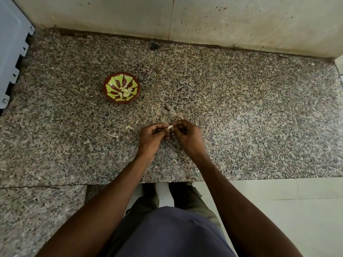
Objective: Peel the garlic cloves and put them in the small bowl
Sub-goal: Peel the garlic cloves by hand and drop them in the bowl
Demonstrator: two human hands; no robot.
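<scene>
Where the speckled granite desk (pixel 241 127) ends at its near edge, a person's blue-grey shirt and two bare forearms fill the bottom of the view, with pale floor tiles (pixel 278 191) showing below the edge on the right. Both forearms reach forward over the near middle of the desk, and the two hands meet there, knuckles up and fingers curled inward. Pinched between the fingertips of the left hand (pixel 151 135) and the right hand (pixel 187 136) is a small pale garlic clove (pixel 170 127), held just above the stone; both hands grip it, touching each other at the fingertips. Whether the skin is partly off cannot be told.

Thin whitish scraps of garlic peel (pixel 129 127) lie scattered on the desk just left of the hands, and a few more beyond them.

Farther back and to the left, well apart from the hands, sits a small round dark-red bowl with a yellow-green petal pattern (pixel 121 87), holding a few pale peeled cloves (pixel 126 91) near its centre.

At the far left edge stands a light grey stepped plastic panel (pixel 11 52). Along the far edge rises a stained beige stone wall (pixel 222 21).
</scene>
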